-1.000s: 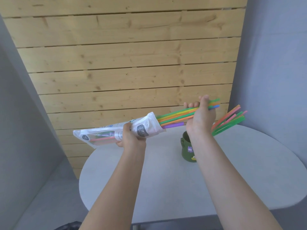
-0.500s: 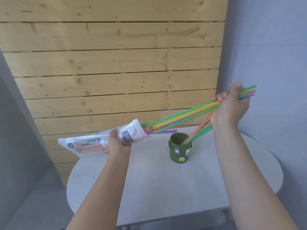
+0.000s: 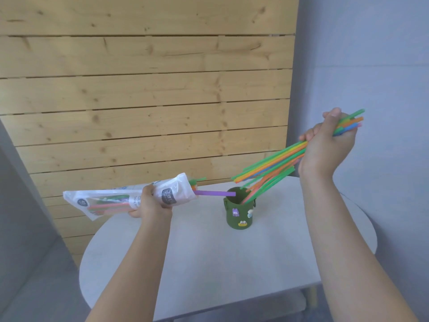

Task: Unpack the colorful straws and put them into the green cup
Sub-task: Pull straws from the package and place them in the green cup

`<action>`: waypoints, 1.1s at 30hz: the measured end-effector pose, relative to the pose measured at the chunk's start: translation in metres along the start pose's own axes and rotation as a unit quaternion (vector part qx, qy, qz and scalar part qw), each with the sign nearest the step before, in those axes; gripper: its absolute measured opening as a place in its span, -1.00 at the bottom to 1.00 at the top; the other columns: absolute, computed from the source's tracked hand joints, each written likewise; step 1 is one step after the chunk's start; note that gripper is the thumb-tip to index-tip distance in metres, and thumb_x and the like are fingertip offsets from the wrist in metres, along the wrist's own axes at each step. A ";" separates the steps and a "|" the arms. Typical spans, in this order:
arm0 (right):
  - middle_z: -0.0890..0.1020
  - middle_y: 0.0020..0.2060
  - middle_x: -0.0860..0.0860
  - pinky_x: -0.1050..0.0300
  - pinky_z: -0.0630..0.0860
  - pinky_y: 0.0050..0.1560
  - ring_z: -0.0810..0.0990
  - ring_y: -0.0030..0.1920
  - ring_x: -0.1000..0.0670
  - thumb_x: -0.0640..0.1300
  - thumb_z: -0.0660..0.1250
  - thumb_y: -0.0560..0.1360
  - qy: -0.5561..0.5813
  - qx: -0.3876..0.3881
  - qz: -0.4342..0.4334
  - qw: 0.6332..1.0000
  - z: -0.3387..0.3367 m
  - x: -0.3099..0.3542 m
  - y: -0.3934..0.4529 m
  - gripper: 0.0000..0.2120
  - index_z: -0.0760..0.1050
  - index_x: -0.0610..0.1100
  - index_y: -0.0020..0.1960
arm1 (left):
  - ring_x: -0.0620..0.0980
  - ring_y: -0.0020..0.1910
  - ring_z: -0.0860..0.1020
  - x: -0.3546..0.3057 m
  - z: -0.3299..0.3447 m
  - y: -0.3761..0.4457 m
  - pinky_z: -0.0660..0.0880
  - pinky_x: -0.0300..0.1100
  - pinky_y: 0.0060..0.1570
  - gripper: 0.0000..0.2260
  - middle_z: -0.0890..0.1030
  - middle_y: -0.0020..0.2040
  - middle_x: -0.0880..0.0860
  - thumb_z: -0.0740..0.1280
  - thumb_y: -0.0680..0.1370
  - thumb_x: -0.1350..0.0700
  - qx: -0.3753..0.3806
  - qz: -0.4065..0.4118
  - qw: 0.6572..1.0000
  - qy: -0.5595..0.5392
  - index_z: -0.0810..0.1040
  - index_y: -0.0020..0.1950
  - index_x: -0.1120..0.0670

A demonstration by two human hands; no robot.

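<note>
Table [image 3: 209, 263]: a pale rounded top on which the cup stands alone; any straw that escapes has room to roll off the edge, I judge.
Bag [image 3: 120, 201]: a clear plastic packet held roughly level above the table's left part, its open mouth facing the cup. A few red, green and orange straws lie inside it; tip the mouth down and they could slide out.
Right hand [image 3: 325, 145]: raised high at the right, fingers curled shut around the upper ends of the bundle. Loosen that grasp too soon and the fan scatters.
Left hand [image 3: 151, 205]: fingers wrapped around the middle of the bag, clamped on it.
Straw bundle [image 3: 274, 166]: many coloured straws slanting down-left. Only the lowest few have their tips inside the cup; the rest splay above and beyond the rim and would likely miss if lowered as they are.
Green cup [image 3: 239, 212]: small, upright, probably light; sideways pressure from slanted straws could tip it.
Purple straw [image 3: 216, 193]: juts from the bag's mouth, its end over the cup's rim; it may drop out.
</note>
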State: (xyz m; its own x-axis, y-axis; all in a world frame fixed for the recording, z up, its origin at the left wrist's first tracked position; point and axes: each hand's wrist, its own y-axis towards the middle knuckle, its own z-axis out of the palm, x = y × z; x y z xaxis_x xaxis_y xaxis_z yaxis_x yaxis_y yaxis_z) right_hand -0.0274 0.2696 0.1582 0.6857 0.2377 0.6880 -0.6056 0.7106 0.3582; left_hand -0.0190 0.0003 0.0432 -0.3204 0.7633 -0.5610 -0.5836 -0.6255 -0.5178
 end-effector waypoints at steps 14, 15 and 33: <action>0.56 -0.34 0.00 0.44 0.36 -0.45 0.53 -0.54 0.26 0.01 0.20 0.57 -0.271 0.146 -0.012 0.951 0.012 -0.052 -0.031 -0.83 0.39 -0.08 -0.12 | 0.06 0.07 0.62 -0.004 0.000 0.012 0.60 0.06 0.08 -0.26 0.53 0.26 0.03 0.44 0.39 0.20 0.013 0.001 1.000 -0.022 0.14 0.47 -0.06; 0.61 -0.31 -0.03 0.50 0.33 -0.42 0.54 -0.49 0.25 -0.01 0.21 0.57 -0.295 0.173 -0.011 0.940 0.011 -0.053 -0.033 -0.83 0.42 -0.11 -0.08 | 0.06 0.07 0.62 -0.004 0.000 0.013 0.60 0.06 0.08 -0.26 0.52 0.26 0.03 0.44 0.39 0.20 0.015 0.001 1.000 -0.023 0.13 0.47 -0.07; 0.54 0.17 -0.11 0.13 0.39 0.14 0.50 0.17 -0.09 -0.13 0.27 0.53 -0.428 0.223 -0.165 0.860 -0.005 -0.067 -0.026 -0.70 0.48 -0.21 0.23 | 0.05 0.08 0.61 0.002 0.003 0.004 0.57 0.10 0.14 -0.33 0.52 0.27 0.00 0.43 0.43 0.20 0.032 -0.009 0.999 -0.009 0.18 0.44 -0.07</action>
State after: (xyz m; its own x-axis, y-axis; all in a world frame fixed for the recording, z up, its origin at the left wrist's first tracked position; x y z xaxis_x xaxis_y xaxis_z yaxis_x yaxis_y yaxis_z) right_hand -0.0559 0.2385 0.1000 0.4173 -0.6392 0.6460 -0.6602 0.2752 0.6988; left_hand -0.0246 -0.0001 0.0418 -0.3221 0.7775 -0.5401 -0.6358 -0.6004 -0.4851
